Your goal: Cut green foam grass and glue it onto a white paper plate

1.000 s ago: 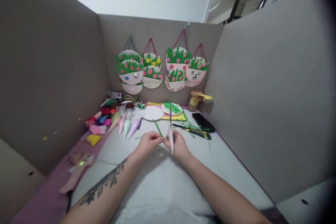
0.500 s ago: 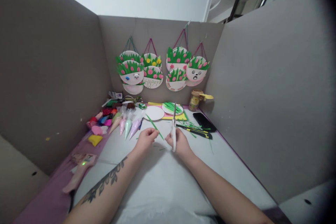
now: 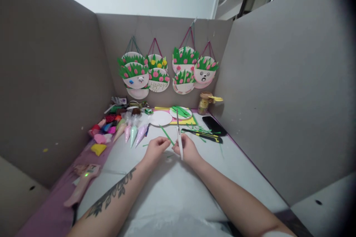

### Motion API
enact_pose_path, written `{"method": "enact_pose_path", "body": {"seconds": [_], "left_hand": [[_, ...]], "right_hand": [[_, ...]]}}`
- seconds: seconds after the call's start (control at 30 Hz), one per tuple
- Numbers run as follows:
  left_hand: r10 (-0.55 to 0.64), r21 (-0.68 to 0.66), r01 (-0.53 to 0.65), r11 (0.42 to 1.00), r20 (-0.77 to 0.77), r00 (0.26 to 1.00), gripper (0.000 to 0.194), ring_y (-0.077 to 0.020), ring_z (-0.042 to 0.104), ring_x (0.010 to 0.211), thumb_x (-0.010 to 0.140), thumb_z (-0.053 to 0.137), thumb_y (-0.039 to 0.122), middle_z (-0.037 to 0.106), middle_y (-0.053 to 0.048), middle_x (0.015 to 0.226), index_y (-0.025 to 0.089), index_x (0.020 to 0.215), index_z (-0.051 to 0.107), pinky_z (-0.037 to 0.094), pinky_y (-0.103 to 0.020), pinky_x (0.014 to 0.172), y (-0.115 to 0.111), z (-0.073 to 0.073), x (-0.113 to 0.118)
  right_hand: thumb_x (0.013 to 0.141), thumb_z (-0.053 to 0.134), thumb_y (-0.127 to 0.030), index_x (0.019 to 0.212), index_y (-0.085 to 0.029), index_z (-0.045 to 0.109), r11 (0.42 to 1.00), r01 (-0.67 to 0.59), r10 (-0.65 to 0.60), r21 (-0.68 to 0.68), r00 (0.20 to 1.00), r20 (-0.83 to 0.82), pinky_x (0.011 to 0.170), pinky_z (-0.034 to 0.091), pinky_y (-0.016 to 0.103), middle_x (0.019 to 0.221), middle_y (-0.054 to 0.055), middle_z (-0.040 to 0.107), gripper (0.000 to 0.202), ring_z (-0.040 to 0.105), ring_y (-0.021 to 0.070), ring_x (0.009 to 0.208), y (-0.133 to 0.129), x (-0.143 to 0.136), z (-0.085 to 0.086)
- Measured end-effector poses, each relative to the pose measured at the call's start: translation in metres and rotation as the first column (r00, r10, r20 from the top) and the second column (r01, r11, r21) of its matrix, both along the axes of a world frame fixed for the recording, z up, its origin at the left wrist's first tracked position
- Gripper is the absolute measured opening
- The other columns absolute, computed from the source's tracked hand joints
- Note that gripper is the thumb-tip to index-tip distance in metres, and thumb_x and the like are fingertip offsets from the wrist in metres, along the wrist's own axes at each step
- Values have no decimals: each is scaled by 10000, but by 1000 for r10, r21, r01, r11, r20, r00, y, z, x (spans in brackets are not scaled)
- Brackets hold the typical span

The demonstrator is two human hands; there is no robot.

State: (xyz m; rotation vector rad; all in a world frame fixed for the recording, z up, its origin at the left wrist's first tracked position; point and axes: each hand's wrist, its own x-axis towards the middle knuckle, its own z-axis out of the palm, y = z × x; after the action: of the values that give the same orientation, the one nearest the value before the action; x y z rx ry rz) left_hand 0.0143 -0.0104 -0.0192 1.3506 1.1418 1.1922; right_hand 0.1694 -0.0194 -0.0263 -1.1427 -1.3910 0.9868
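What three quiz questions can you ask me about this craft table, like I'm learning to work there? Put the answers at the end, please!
1. Which hand holds the scissors?
2. True or false: the left hand holds a green paper strip.
3. Fill in the blank: one hanging paper plate has the word ____ written on it, in capital letters.

Key:
1. The right hand.
2. True.
3. HAPPY.

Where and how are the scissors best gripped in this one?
Probably by the white handle, from the person's near right side, where the right hand holds it. The handle end faces the person and the blades point away, so that grip should keep fingers clear of them.
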Motion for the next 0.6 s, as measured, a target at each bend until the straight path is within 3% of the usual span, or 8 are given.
{"method": "enact_pose_path", "body": {"seconds": [0.17, 0.3, 0.43, 0.6], "left_hand": [[-37, 67, 44, 997, -103, 994, 158, -168, 558, 707, 682, 664, 318, 650, -32, 704, 162, 665, 678, 404, -278, 696, -2, -6, 5], [1, 61, 2, 998, -59, 998, 169, -160, 552, 700, 685, 669, 333, 651, -26, 709, 164, 679, 670, 406, -278, 695, 4, -7, 1], [111, 29, -113, 993, 51, 992, 232, -132, 481, 619, 644, 701, 390, 597, 0, 642, 166, 693, 668, 364, -260, 603, 12, 6, -16], [162, 2, -165, 986, 189, 968, 207, -107, 438, 591, 581, 715, 352, 563, 11, 628, 169, 632, 633, 343, -242, 579, 14, 26, -32]], "right_hand": [[575, 709, -303, 716, -225, 443, 1000, 0, 0, 6, 1000, 24, 574, 430, 258, 631, -48, 556, 312, 538, 141, 599, 0, 1, 3], [577, 700, -293, 725, -226, 432, 1000, -29, 29, -6, 999, 15, 569, 418, 252, 634, -57, 545, 313, 527, 133, 597, -1, 1, 3], [586, 697, -306, 725, -222, 428, 995, -75, 76, -69, 997, 15, 555, 399, 243, 633, -61, 529, 314, 504, 117, 578, -3, 3, 1], [628, 660, -323, 754, -218, 451, 927, -266, 282, -265, 959, 22, 494, 376, 221, 612, -72, 507, 265, 463, 90, 506, -6, 11, 3]]}}
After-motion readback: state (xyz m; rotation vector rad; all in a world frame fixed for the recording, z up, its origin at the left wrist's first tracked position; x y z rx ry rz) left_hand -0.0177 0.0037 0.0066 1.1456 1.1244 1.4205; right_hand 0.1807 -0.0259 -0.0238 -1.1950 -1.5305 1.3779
